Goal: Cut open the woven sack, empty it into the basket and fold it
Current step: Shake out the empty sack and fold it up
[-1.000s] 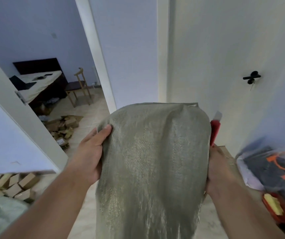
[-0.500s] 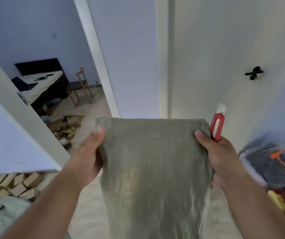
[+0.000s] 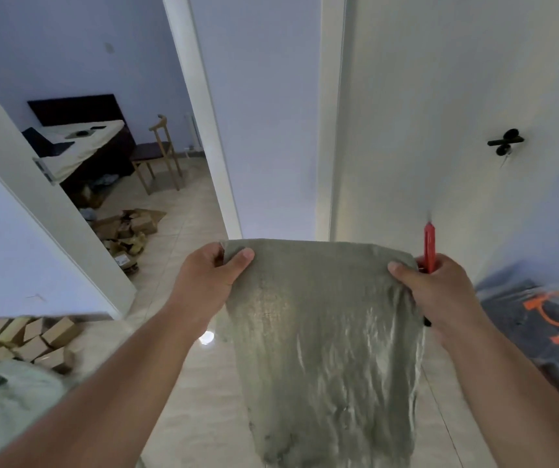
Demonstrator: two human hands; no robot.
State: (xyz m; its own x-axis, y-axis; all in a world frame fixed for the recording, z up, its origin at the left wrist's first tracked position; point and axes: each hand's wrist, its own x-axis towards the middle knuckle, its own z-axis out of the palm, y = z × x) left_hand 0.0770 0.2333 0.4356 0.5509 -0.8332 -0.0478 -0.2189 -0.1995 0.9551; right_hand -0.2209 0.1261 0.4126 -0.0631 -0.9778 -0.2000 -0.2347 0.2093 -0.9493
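- Woven sack [image 3: 325, 332] held up in front of the chest, hanging limp and flat, apparently emptied; top edge level, long axis running straight down toward the floor [image 3: 183, 393].
- Left hand [image 3: 204, 282] clenched on the upper left corner, thumb on the near face, fingers curled behind.
- Right hand [image 3: 440, 288] pinching the upper right corner, and gripping a red utility knife [image 3: 429, 244] in the same fist, knife pointing up; blade end too blurred to tell whether extended.
- Both hands level with each other, at opposite ends of the top edge, neither nearer the cloth than the other.
- Lower end of the sack dangling free, out of frame at the bottom.
- No basket visible anywhere in view.
- Judged stage: folding, cutting and emptying likely done.
- Likely fold turning on that vertical axis: either corners brought together to halve the width, or the top edge lowered to meet the hanging end.
- Risk: knife crowded against the cloth in the right fist, awkward for a clean crease.
- Small cardboard boxes [image 3: 25, 342] heaped at lower left, well apart.
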